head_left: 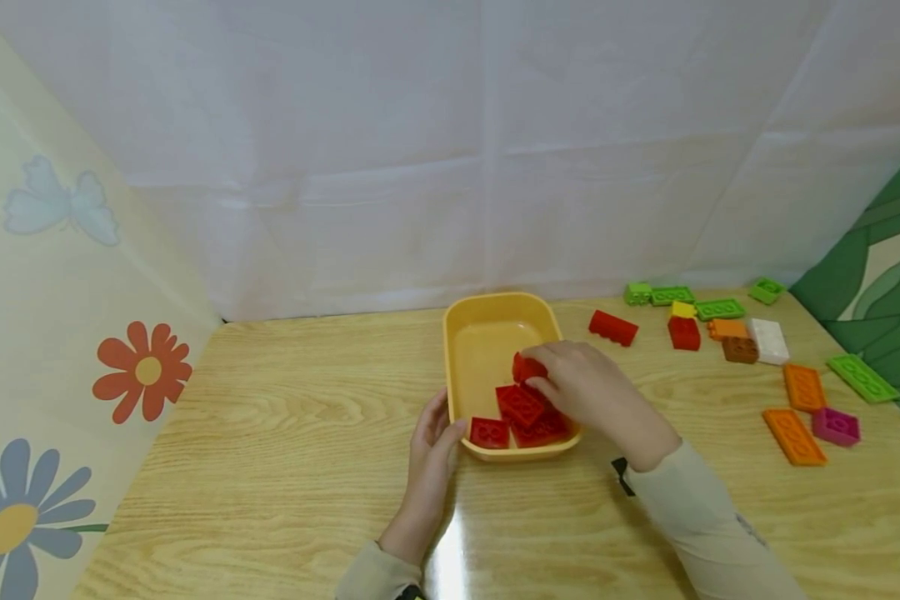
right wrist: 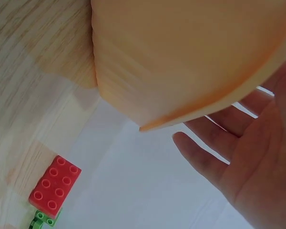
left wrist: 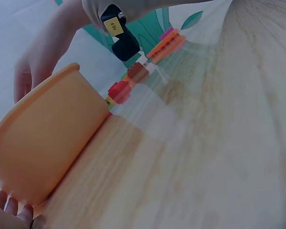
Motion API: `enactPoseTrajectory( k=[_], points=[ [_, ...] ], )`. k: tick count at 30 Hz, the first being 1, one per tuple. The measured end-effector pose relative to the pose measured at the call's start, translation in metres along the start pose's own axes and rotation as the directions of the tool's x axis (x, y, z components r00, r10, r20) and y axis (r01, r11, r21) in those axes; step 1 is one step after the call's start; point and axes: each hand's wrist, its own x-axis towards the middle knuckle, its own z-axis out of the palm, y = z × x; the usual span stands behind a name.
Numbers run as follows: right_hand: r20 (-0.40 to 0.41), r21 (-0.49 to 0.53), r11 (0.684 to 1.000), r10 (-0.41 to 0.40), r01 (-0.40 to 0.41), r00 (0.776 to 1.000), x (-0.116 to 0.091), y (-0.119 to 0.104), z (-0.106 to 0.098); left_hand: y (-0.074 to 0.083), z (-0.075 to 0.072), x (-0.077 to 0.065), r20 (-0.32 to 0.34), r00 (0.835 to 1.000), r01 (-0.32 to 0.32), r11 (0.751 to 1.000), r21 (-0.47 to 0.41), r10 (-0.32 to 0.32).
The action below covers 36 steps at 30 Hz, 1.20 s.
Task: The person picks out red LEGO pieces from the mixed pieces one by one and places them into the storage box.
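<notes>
A yellow plastic bin [head_left: 487, 333] stands on the table with several red toy bricks [head_left: 521, 406] in its near part. My left hand [head_left: 431, 442] grips the bin's near left side, thumb at the rim and fingers along the outer wall. Over the bin's right rim reaches my right hand [head_left: 573, 379], pinching a red toy brick [head_left: 525, 367] above the others. In the right wrist view the bin's wall [right wrist: 181, 57] hides that brick, while the right hand [right wrist: 252, 138] shows beyond the rim. Fingertips of the left hand [left wrist: 12, 210] appear low in the left wrist view.
Right of the bin lies a lone red brick [head_left: 612, 328]. Farther right are scattered green [head_left: 720, 309], orange [head_left: 795, 437], white [head_left: 768, 341], brown [head_left: 740, 349] and magenta bricks [head_left: 836, 426]. A white cloth backdrop [head_left: 360, 167] rises behind the table [head_left: 307, 433].
</notes>
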Motion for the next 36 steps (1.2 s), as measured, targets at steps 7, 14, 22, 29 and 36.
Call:
enactPoseTrajectory(
  k=[7,14,22,29,36],
  points=[
    [-0.017,0.003,1.0,-0.003,0.003,1.0,-0.002,0.001,-0.002,-0.001,0.0,0.0,-0.001,1.0,-0.001,1.0,-0.003,0.001],
    [-0.021,0.0,1.0,0.005,-0.005,1.0,-0.003,0.002,-0.005,-0.001,0.0,0.0,-0.003,1.0,0.007,1.0,-0.009,-0.007],
    [-0.088,-0.005,0.999,-0.048,0.047,0.995,-0.003,0.004,-0.005,-0.001,0.001,0.0,-0.006,1.0,0.002,1.0,-0.015,-0.002],
    [-0.111,-0.013,0.999,-0.045,0.044,0.993,-0.003,0.006,-0.007,-0.001,0.001,0.0,0.001,1.0,0.004,1.0,-0.008,-0.004],
    [-0.119,-0.002,1.0,-0.019,0.019,0.993,-0.001,0.009,-0.012,0.0,0.0,0.0,-0.005,1.0,-0.007,1.0,-0.019,0.007]
  ],
)
